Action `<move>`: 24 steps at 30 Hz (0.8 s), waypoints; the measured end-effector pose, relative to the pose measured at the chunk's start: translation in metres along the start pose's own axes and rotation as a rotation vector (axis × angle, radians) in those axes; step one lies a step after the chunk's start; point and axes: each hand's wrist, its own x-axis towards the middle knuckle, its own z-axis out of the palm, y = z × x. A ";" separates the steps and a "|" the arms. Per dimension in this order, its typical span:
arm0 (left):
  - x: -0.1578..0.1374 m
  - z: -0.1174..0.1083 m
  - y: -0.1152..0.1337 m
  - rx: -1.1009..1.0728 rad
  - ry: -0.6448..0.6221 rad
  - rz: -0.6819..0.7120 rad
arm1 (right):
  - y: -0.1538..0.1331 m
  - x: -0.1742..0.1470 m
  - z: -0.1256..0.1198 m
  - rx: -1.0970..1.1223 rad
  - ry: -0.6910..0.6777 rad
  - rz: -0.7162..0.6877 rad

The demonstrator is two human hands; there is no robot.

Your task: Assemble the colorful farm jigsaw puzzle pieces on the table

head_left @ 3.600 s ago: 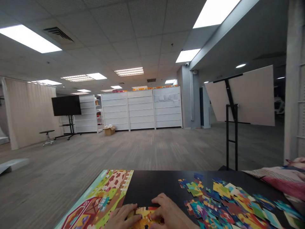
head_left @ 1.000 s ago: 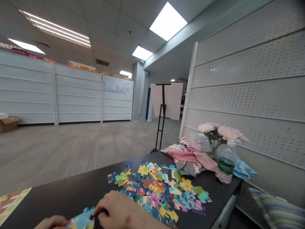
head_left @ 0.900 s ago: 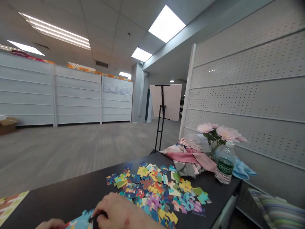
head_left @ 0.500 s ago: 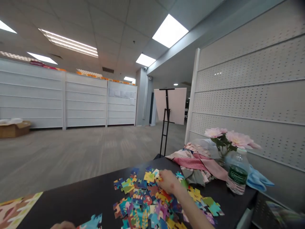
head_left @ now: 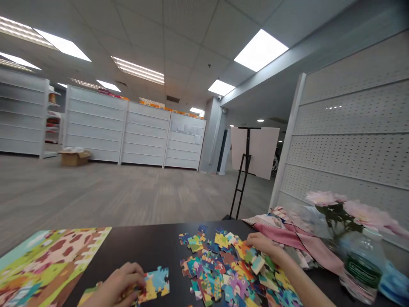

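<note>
While dark table (head_left: 150,247) fronts grey floor | left hand (head_left: 119,283) grips joined pieces (head_left: 155,283); right hand (head_left: 263,245) pinches loose piece (head_left: 252,255)

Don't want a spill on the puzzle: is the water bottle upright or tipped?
Upright: the water bottle stands on the table, cap up, beside the flowers.

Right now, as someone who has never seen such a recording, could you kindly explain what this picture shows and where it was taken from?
There is no machine here: a camera worn on a person's head looks forward over their two bare hands. They work at a black table. The left hand rests on a small joined section of blue and yellow puzzle pieces. The right hand reaches into the heap of loose colourful cardboard puzzle pieces, fingers on one piece. At left lies a colourful printed picture sheet; at right, pink folded cloth, pink flowers and a clear plastic water bottle.
</note>
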 end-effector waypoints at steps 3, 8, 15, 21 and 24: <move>0.000 -0.009 0.023 0.071 -0.043 -0.044 | -0.005 -0.002 -0.012 0.090 0.035 -0.057; -0.003 -0.017 0.047 0.122 -0.090 -0.041 | -0.029 -0.019 -0.024 0.229 0.090 -0.178; -0.006 -0.007 0.085 -0.004 -0.066 0.099 | -0.091 -0.091 0.025 0.331 -0.100 -0.352; 0.012 0.005 0.108 0.024 -0.227 0.266 | -0.131 -0.155 0.091 0.157 -0.291 -0.591; 0.013 0.000 0.107 0.071 -0.235 0.235 | -0.117 -0.160 0.126 0.060 -0.273 -0.605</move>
